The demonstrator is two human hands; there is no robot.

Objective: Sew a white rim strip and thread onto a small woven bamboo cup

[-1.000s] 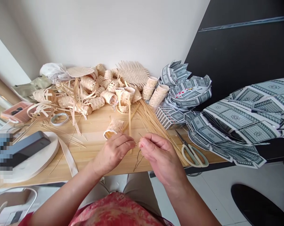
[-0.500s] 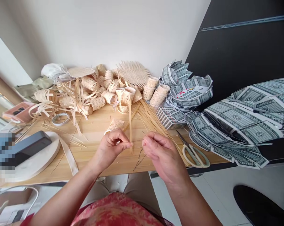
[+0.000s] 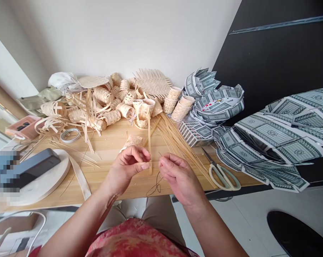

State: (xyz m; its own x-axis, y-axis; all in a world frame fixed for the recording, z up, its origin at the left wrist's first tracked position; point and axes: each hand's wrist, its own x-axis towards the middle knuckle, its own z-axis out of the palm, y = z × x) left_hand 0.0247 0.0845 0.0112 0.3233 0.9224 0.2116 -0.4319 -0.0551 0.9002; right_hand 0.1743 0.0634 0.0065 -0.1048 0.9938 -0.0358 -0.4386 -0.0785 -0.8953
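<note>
Near the table's front edge, my right hand (image 3: 177, 176) is pinched on the end of a thin dark thread (image 3: 157, 185), which hangs in loose loops below the fingertips. A fine tip, perhaps a needle, pokes up above that pinch. My left hand (image 3: 129, 167) faces it a short gap away, thumb and fingers curled together; what they hold, if anything, is too small to make out. Behind the left fingers lie a small woven piece (image 3: 132, 140) and an upright-looking flat strip (image 3: 149, 142).
Woven tubes (image 3: 109, 117) and curled strips are heaped at the back left. Long thin sticks (image 3: 177, 137) lie behind my right hand. Scissors (image 3: 221, 175) rest to its right, beside folded-card structures (image 3: 273, 134). A tape roll (image 3: 70, 135) lies left.
My right hand has moved slightly left, towards my left hand. The thread's loops have swung left and spread wider. My left fingers have shifted a little, and the view has moved slightly.
</note>
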